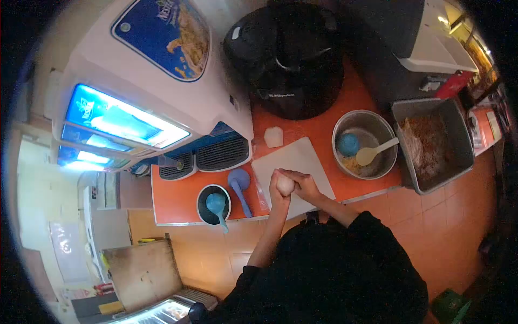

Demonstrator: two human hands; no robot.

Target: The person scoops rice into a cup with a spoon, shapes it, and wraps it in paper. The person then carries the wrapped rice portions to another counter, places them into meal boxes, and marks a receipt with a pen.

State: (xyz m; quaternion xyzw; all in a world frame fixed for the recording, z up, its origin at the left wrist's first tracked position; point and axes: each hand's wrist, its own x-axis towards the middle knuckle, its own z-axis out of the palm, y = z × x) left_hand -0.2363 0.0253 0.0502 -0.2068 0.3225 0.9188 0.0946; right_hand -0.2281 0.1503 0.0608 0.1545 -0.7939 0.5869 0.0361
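Observation:
A pale rounded lump (pixel 286 185) is held between my two hands, above the near part of a white board (pixel 294 156). My left hand (pixel 279 190) is cupped round its left side. My right hand (pixel 303 184) closes over it from the right, fingers reaching across the top. A flat whitish piece (pixel 273 137) lies on the orange table (pixel 318 121) beyond the board. Right of the board stands a metal pot (pixel 336 129) holding a blue scoop (pixel 348 144), a cream spoon (pixel 370 155) and some crumbly food.
A small pot (pixel 200 208) with a blue ladle (pixel 216 203) and a blue-purple ladle (pixel 239 181) are at the left. A drink machine (pixel 162 108) rises at the back left, beside a black rounded cooker (pixel 291 59). A grey bin (pixel 464 154) of brownish food stands right.

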